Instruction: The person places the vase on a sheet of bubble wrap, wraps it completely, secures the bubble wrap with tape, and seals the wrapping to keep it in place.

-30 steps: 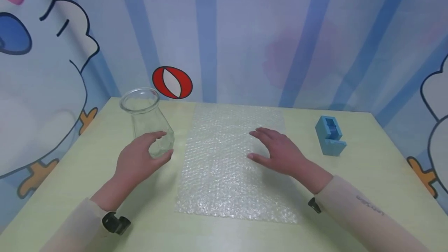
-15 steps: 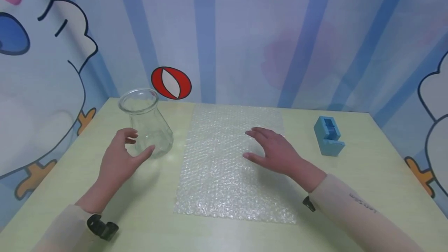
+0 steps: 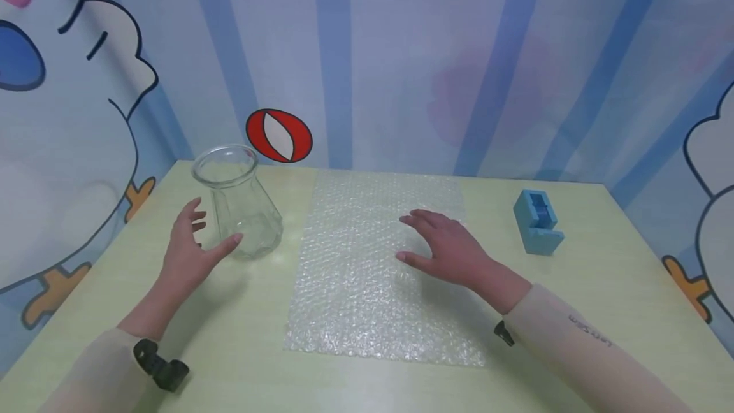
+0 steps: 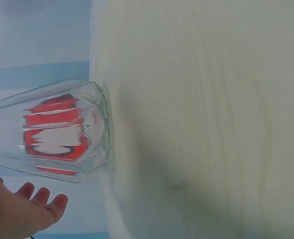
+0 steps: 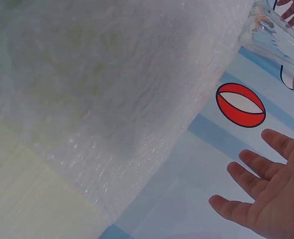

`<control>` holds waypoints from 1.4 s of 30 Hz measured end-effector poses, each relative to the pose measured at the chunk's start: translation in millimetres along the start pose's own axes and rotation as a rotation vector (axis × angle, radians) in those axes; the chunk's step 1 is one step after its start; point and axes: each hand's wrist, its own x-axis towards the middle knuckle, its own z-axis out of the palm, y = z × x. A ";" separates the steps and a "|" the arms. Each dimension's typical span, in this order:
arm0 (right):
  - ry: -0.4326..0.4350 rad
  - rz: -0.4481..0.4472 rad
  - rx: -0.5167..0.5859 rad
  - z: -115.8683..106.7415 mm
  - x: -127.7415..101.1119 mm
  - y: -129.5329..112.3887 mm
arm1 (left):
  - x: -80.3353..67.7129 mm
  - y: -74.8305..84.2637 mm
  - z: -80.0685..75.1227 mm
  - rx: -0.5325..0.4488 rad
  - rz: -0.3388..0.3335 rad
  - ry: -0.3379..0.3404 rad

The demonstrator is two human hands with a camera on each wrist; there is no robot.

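Striped backdrop (image 3: 395,50), pale tabletop (image 3: 344,387). Glass jar (image 3: 252,206): standing ctr-left of frame; L hand (image 3: 186,257) hovering just beside, fingers spread, gripping nothing. Bubble wrap (image 3: 350,273): lying ctr; R hand (image 3: 459,250) hovering over, fingers parted, empty. Risk: jar poss. tipping if L hand knocks it.

A pale yellow tabletop (image 3: 590,228) stood before a blue-striped backdrop (image 3: 395,50).
Left of the printed red-and-white oval (image 3: 279,136) was a large black-outlined cartoon figure (image 3: 69,164) with orange feet (image 3: 56,295); right of it, a faint pink patch (image 3: 459,104); just below it, the tabletop's far edge (image 3: 294,169).
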 end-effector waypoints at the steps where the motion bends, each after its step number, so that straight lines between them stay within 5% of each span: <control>1: -0.001 -0.001 0.001 -0.1 0.4 -0.1 | 1.5 -1.0 -0.3 -0.002 -0.007 -0.014; 11: -0.005 -0.009 0.002 -0.5 2.7 0.0 | 18.9 -14.0 -0.8 -0.035 -0.035 -0.130; 21: -0.021 0.008 0.011 0.6 3.0 2.6 | 33.0 -18.4 7.0 -0.071 -0.154 -0.206; 42: -0.038 0.038 0.026 4.6 -1.1 9.2 | 40.7 -13.4 35.1 -0.218 -0.151 -0.088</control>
